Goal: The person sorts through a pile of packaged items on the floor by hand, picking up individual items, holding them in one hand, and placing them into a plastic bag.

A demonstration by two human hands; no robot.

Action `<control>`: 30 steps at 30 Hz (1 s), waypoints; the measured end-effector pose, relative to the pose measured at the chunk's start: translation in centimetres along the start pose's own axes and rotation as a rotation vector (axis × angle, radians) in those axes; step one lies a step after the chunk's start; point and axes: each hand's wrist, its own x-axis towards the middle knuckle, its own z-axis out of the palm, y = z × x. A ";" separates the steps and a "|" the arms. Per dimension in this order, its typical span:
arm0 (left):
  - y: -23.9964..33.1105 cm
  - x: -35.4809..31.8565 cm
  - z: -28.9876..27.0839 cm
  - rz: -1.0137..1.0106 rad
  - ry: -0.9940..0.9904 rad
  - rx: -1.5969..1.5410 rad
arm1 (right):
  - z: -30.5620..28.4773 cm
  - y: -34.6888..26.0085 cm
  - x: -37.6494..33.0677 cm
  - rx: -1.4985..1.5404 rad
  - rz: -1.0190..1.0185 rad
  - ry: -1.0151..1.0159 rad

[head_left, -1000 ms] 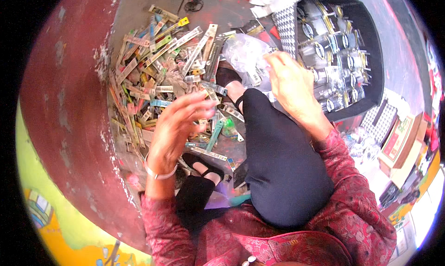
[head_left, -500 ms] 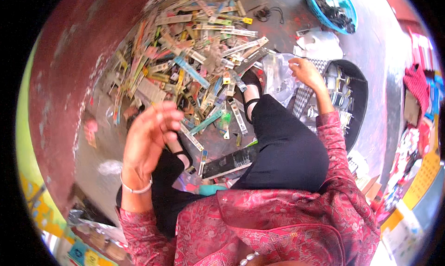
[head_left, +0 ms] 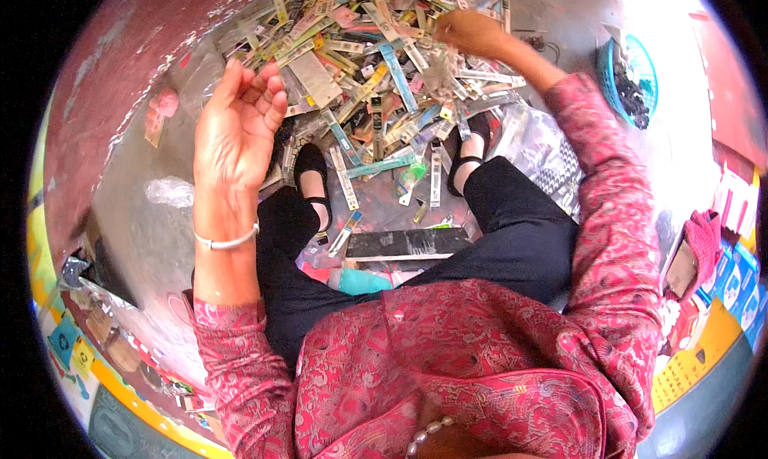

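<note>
The person sits with knees bent and feet forward. The left hand (head_left: 236, 127) is raised in front of the body, wrist straight, palm turned inward and fingers (head_left: 268, 99) loosely curled, holding nothing that shows; a thin white bangle (head_left: 228, 240) circles the wrist. The left forearm stands nearly upright, bare up to a red patterned sleeve (head_left: 232, 355). The right arm stretches far forward, almost straight, sleeved to the wrist. The right hand (head_left: 472, 33) is palm down, fingers bent downward and closed together.
</note>
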 end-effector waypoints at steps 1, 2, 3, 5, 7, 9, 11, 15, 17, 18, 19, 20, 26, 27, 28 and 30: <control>0.2 -0.2 0.0 -0.004 -0.041 -0.021 | 3.3 0.4 1.0 0.016 0.033 -0.049; 0.4 -0.6 -0.2 -0.011 -0.070 -0.040 | 6.2 0.2 2.0 0.040 0.061 -0.106; 0.6 -0.9 -0.6 -0.012 -0.067 -0.045 | 7.5 -1.6 2.4 0.020 0.166 -0.169; 1.1 -1.1 -0.8 0.012 -0.079 -0.014 | 10.1 -3.7 2.8 -0.008 0.296 -0.241; 1.3 -1.0 -0.6 0.037 -0.066 0.028 | 14.0 -4.0 3.2 -0.012 0.352 -0.251; 1.2 -0.7 -0.3 0.023 -0.016 0.016 | 16.0 -4.0 3.7 -0.022 0.331 -0.291; 1.2 -0.5 -0.4 0.001 -0.019 0.016 | 17.2 -3.7 3.8 -0.032 0.332 -0.300; 1.0 -0.4 -0.6 -0.029 -0.006 0.019 | 18.5 -2.4 3.5 0.077 0.492 -0.200; 0.9 -0.5 -0.5 -0.030 0.003 0.033 | 18.0 -2.8 3.6 0.136 0.587 -0.136; 0.9 -0.6 -0.4 -0.030 0.009 0.039 | 17.8 -2.9 3.6 0.167 0.633 -0.105; 0.9 -0.6 -0.3 -0.039 0.004 0.049 | 17.3 -2.8 3.5 0.168 0.615 -0.156; 1.0 -0.7 -0.3 -0.033 0.006 0.038 | 16.9 -2.4 3.7 0.235 0.498 -0.202; 1.5 -1.2 0.1 -0.066 -0.013 -0.006 | 14.9 2.3 7.3 0.386 0.216 0.075; 1.4 -1.0 0.2 -0.075 -0.017 -0.015 | 14.5 2.9 8.4 0.336 0.254 0.179; 1.3 -1.2 0.3 -0.081 -0.009 -0.024 | 13.4 1.9 9.1 0.329 0.344 0.232; 1.1 -1.2 0.4 -0.094 -0.012 -0.026 | 11.6 0.0 10.6 0.313 0.488 0.294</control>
